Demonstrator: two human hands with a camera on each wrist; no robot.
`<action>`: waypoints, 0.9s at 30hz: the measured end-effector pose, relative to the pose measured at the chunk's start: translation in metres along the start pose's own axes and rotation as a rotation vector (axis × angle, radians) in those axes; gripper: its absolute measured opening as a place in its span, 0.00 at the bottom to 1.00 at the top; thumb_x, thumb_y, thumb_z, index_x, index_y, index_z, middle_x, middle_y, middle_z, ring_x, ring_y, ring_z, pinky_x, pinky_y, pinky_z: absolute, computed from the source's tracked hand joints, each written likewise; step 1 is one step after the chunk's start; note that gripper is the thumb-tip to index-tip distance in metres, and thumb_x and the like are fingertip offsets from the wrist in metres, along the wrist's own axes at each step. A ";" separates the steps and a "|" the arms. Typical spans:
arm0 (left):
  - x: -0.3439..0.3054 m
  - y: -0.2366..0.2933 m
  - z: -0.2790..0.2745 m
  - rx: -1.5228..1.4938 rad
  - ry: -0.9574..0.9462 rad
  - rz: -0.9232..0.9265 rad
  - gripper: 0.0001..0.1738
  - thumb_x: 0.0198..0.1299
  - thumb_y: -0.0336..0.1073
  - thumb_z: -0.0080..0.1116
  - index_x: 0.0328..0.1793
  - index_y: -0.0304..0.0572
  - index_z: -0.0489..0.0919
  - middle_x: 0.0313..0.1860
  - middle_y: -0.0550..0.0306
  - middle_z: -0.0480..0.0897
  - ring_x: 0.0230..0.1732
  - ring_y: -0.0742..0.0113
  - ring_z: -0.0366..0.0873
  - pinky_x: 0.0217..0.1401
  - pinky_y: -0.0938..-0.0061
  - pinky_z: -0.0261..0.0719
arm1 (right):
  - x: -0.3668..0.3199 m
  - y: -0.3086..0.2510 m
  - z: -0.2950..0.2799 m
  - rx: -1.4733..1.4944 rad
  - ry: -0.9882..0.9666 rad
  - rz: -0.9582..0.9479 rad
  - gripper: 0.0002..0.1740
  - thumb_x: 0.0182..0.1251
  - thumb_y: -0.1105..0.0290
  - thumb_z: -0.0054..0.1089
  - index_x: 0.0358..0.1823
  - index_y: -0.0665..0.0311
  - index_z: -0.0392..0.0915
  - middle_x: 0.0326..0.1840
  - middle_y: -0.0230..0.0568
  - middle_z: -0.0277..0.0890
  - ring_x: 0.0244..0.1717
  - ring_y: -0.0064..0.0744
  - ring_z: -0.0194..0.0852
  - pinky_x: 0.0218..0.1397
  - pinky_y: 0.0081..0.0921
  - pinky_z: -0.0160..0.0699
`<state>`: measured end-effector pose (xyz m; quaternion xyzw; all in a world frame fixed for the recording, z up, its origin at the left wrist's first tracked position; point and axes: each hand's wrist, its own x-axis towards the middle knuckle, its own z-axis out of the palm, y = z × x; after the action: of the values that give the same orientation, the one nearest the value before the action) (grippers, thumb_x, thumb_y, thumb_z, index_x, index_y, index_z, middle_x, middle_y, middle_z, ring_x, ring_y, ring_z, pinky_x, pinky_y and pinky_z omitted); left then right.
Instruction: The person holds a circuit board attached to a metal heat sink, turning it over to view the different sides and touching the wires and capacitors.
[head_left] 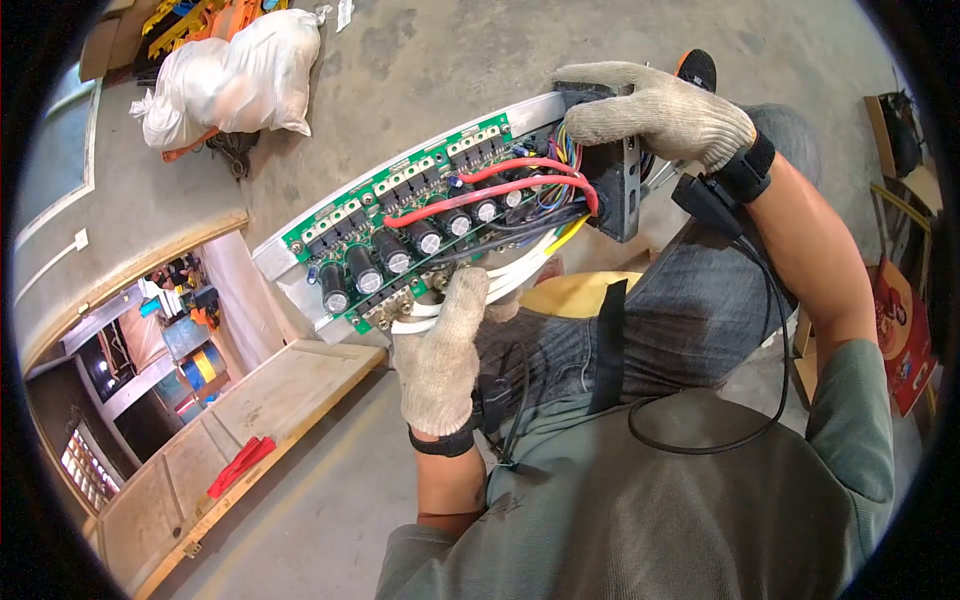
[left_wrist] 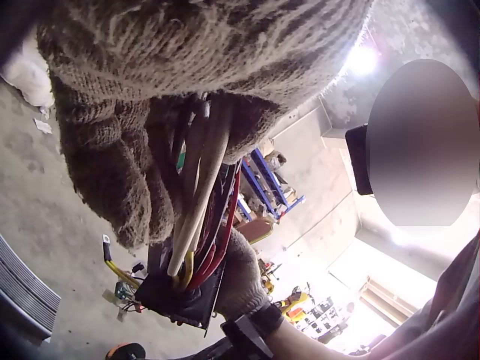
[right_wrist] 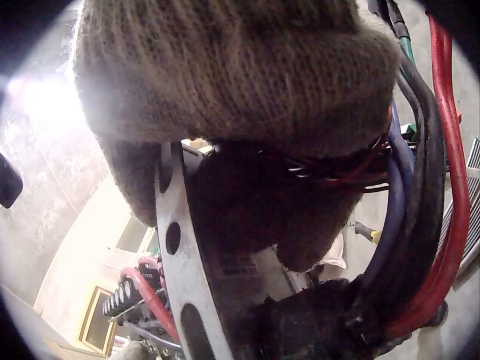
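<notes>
A long green circuit board [head_left: 378, 218] on a metal bar, with a row of black capacitors [head_left: 391, 248], is held aslant over the lap. My gloved left hand [head_left: 440, 360] grips its near edge, thumb laid over the white cables [head_left: 522, 265]. Curled fingers [left_wrist: 112, 180] and these cables also show in the left wrist view. Red cables [head_left: 500, 195] run from the board to a black end bracket [head_left: 622, 200]. My gloved right hand [head_left: 660, 112] grips that bracket from above; its slotted flange [right_wrist: 176, 247] shows in the right wrist view. The glove hides the bracket's top.
A wooden bench [head_left: 235, 410] with a red glove-like item [head_left: 242, 465] stands at the left. White sacks [head_left: 240, 80] lie on the floor at the far left. A ribbed metal piece [left_wrist: 26, 289] is at the left wrist view's edge. A red box [head_left: 900, 320] stands at the right.
</notes>
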<state>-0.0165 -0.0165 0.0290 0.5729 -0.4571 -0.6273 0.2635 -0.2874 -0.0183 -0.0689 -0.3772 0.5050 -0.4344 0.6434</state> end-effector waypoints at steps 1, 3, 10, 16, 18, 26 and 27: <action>0.000 -0.001 0.000 -0.002 0.014 0.002 0.17 0.62 0.31 0.62 0.55 0.30 0.77 0.44 0.49 0.84 0.37 0.64 0.85 0.37 0.74 0.84 | 0.001 0.001 0.000 0.006 0.000 -0.006 0.43 0.62 0.60 0.69 0.71 0.77 0.59 0.56 0.49 0.78 0.56 0.32 0.77 0.63 0.26 0.73; 0.001 -0.003 0.000 -0.006 0.029 0.003 0.17 0.62 0.32 0.62 0.55 0.30 0.77 0.44 0.49 0.85 0.36 0.64 0.85 0.37 0.74 0.84 | 0.001 0.002 0.000 0.010 -0.002 -0.011 0.44 0.62 0.60 0.69 0.71 0.77 0.59 0.56 0.49 0.78 0.56 0.32 0.77 0.63 0.26 0.73; 0.003 -0.005 -0.002 0.033 0.001 0.044 0.17 0.63 0.31 0.59 0.55 0.28 0.75 0.43 0.42 0.84 0.34 0.53 0.86 0.32 0.65 0.89 | -0.001 -0.002 0.000 -0.011 -0.012 0.002 0.44 0.61 0.61 0.69 0.71 0.78 0.58 0.55 0.50 0.79 0.54 0.32 0.79 0.61 0.25 0.75; 0.002 -0.002 -0.001 -0.003 -0.008 -0.008 0.17 0.63 0.32 0.61 0.55 0.31 0.77 0.44 0.50 0.85 0.37 0.64 0.85 0.35 0.74 0.84 | 0.000 -0.001 0.000 -0.024 -0.004 -0.020 0.43 0.62 0.62 0.68 0.71 0.79 0.57 0.53 0.49 0.80 0.52 0.30 0.80 0.59 0.23 0.77; 0.003 -0.002 -0.001 -0.004 0.002 0.000 0.17 0.63 0.32 0.61 0.55 0.31 0.77 0.44 0.50 0.85 0.37 0.64 0.85 0.35 0.74 0.84 | -0.002 -0.003 0.001 -0.021 -0.011 -0.023 0.43 0.62 0.62 0.68 0.72 0.79 0.57 0.53 0.49 0.80 0.52 0.30 0.80 0.59 0.23 0.77; 0.004 -0.002 0.001 -0.004 -0.010 0.002 0.16 0.63 0.32 0.60 0.54 0.30 0.78 0.43 0.49 0.85 0.36 0.64 0.85 0.36 0.75 0.84 | -0.001 0.002 0.000 -0.057 0.008 -0.051 0.43 0.62 0.60 0.68 0.71 0.78 0.59 0.53 0.48 0.80 0.52 0.30 0.79 0.59 0.25 0.76; 0.004 -0.001 0.001 -0.005 -0.010 0.002 0.16 0.63 0.32 0.60 0.54 0.30 0.78 0.43 0.49 0.85 0.36 0.64 0.85 0.36 0.75 0.84 | -0.001 0.001 0.000 -0.057 0.008 -0.051 0.43 0.62 0.60 0.68 0.71 0.78 0.59 0.53 0.48 0.80 0.52 0.30 0.79 0.59 0.25 0.76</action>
<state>-0.0180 -0.0190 0.0261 0.5687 -0.4575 -0.6308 0.2634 -0.2873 -0.0170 -0.0691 -0.4065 0.5101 -0.4375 0.6190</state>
